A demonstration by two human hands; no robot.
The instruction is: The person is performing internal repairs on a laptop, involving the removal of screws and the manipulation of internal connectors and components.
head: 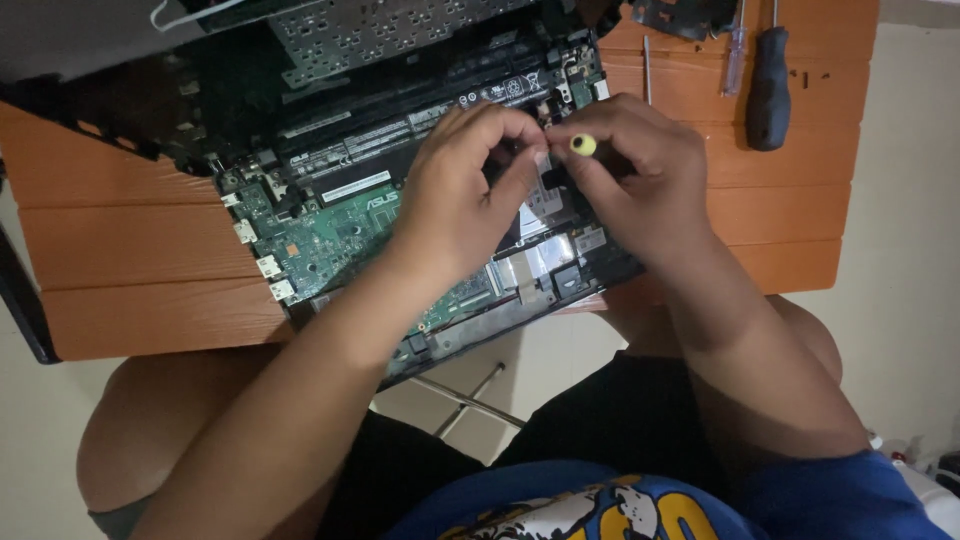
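The opened laptop [400,210] lies in the middle of the frame on an orange table [150,260], its green circuit board facing up so the inner parts can be reached. The right hand [630,175] is closed around a small screwdriver [583,145] with a yellow cap. The left hand [465,190] has its fingers curled together beside the tool, touching the laptop. Two spare screwdrivers [768,90] rest at the upper right.

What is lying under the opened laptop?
The laptop lies on an orange slatted table, its near edge overhanging. The slats beneath it are covered; both hands hide part of its inside.
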